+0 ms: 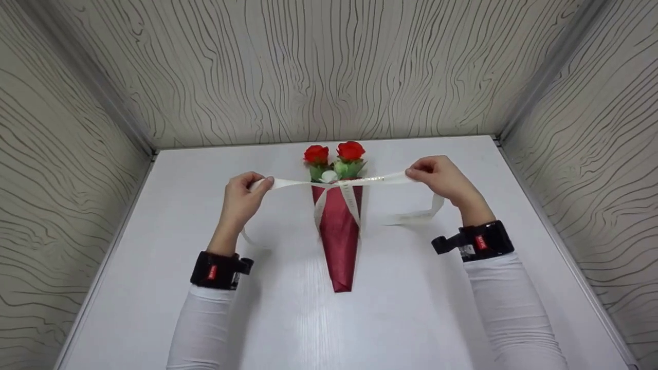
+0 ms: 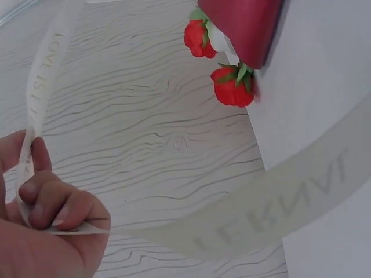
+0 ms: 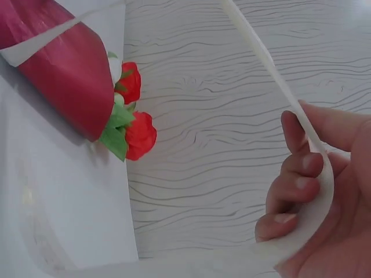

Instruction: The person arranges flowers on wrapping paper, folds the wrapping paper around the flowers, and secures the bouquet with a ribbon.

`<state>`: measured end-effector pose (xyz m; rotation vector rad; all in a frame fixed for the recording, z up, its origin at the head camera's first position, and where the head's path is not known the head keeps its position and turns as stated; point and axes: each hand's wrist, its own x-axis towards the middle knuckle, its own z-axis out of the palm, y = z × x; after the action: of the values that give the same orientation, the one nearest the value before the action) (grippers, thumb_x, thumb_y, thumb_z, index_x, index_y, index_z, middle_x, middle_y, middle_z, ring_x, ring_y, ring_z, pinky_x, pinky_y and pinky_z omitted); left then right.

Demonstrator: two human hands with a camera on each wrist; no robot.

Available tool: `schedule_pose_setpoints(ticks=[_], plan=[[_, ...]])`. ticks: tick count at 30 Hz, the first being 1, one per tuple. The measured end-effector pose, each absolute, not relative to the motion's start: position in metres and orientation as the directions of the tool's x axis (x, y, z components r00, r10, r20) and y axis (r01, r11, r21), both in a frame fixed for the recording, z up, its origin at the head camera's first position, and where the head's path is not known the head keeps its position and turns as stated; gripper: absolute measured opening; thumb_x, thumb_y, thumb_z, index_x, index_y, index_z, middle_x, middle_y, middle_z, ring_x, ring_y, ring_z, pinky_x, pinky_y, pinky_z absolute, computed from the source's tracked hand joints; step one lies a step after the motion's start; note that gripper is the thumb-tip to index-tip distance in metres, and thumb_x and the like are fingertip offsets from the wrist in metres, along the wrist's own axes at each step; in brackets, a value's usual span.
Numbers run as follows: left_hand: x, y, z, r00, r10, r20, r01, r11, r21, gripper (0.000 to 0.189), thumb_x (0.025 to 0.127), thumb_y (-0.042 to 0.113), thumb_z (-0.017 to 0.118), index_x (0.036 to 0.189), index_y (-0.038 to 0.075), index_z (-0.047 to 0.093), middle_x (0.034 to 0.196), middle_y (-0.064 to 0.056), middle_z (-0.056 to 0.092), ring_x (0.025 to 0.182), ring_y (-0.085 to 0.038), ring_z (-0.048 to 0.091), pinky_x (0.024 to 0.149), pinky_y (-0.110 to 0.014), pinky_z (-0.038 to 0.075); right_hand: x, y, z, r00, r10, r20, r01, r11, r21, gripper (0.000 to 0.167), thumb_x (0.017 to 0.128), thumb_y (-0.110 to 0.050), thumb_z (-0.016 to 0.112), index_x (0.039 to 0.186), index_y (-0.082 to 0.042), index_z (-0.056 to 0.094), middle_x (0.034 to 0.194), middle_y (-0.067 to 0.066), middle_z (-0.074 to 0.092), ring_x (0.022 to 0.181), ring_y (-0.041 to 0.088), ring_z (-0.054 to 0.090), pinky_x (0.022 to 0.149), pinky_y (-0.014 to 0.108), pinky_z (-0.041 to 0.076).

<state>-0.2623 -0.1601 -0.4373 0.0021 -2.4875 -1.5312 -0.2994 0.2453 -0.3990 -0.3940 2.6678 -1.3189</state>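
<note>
A small bouquet in dark red wrapping (image 1: 339,236) lies on the white table with its flower end pointing away. Two red roses (image 1: 351,151) and a white bloom (image 1: 329,177) show at its top. A whitish printed ribbon (image 1: 390,178) stretches across the bouquet near the blooms, with two ribbon lengths hanging over the wrapping. My left hand (image 1: 243,198) pinches the ribbon on the left side, and lettering shows on it in the left wrist view. On the right, my right hand (image 1: 446,180) pinches the other side; the ribbon runs through its curled fingers, its tail dropping toward the table.
The white table (image 1: 288,329) reaches to wood-grain patterned panels (image 1: 318,72) at the back and on both sides. Grey metal strips (image 1: 555,67) run along the corners. A loose ribbon tail (image 1: 411,218) hangs low beside the bouquet.
</note>
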Motion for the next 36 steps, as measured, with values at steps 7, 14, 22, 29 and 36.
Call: schedule_pose_setpoints(ticks=[7,14,22,29,36], plan=[[-0.266,-0.187,-0.456,-0.985,-0.142,0.094,0.007,0.518,0.855,0.028,0.082,0.034,0.061,0.085,0.007,0.063,0.079,-0.006,0.059,0.072,-0.018,0.05,0.062,-0.031,0.04,-0.304,0.275,-0.427,-0.979,-0.203,-0.011,-0.121,0.627,-0.77,0.035,0.086,-0.035,0.056,0.096,-0.001,0.062,0.086,0.011,0.056,0.079,0.022,0.047,0.07,0.035,0.038],[-0.264,-0.219,-0.484,-0.977,-0.206,0.052,-0.072,0.551,0.831,0.029,0.084,0.035,0.058,0.085,0.007,0.062,0.075,-0.007,0.056,0.067,-0.019,0.047,0.057,-0.031,0.039,-0.3,0.304,-0.465,-0.992,-0.106,-0.071,-0.015,0.649,-0.76,0.036,0.087,-0.036,0.054,0.097,-0.001,0.06,0.091,0.012,0.055,0.083,0.026,0.048,0.07,0.035,0.038],[-0.253,-0.25,-0.512,-0.962,-0.272,-0.006,-0.169,0.582,0.796,0.028,0.086,0.033,0.056,0.086,0.005,0.061,0.072,-0.006,0.052,0.064,-0.019,0.044,0.055,-0.03,0.038,-0.289,0.335,-0.5,-0.995,-0.009,-0.104,0.074,0.641,-0.764,0.041,0.087,-0.036,0.054,0.097,0.004,0.058,0.095,0.016,0.056,0.085,0.026,0.048,0.071,0.034,0.037],[-0.248,-0.269,-0.528,-0.953,-0.302,-0.041,-0.224,0.604,0.765,0.031,0.086,0.033,0.056,0.088,0.002,0.059,0.081,-0.01,0.055,0.07,-0.021,0.047,0.058,-0.031,0.039,-0.28,0.352,-0.523,-0.985,0.049,-0.163,0.155,0.659,-0.736,0.044,0.087,-0.038,0.052,0.101,0.003,0.057,0.098,0.017,0.055,0.088,0.027,0.048,0.072,0.035,0.038],[-0.241,-0.287,-0.549,-0.934,-0.334,-0.125,-0.314,0.608,0.729,0.031,0.084,0.031,0.059,0.086,0.0,0.059,0.08,-0.01,0.056,0.069,-0.021,0.047,0.057,-0.03,0.038,-0.274,0.361,-0.545,-0.988,0.062,-0.14,0.143,0.693,-0.707,0.043,0.087,-0.034,0.055,0.1,0.006,0.058,0.095,0.019,0.057,0.086,0.028,0.051,0.071,0.035,0.04]])
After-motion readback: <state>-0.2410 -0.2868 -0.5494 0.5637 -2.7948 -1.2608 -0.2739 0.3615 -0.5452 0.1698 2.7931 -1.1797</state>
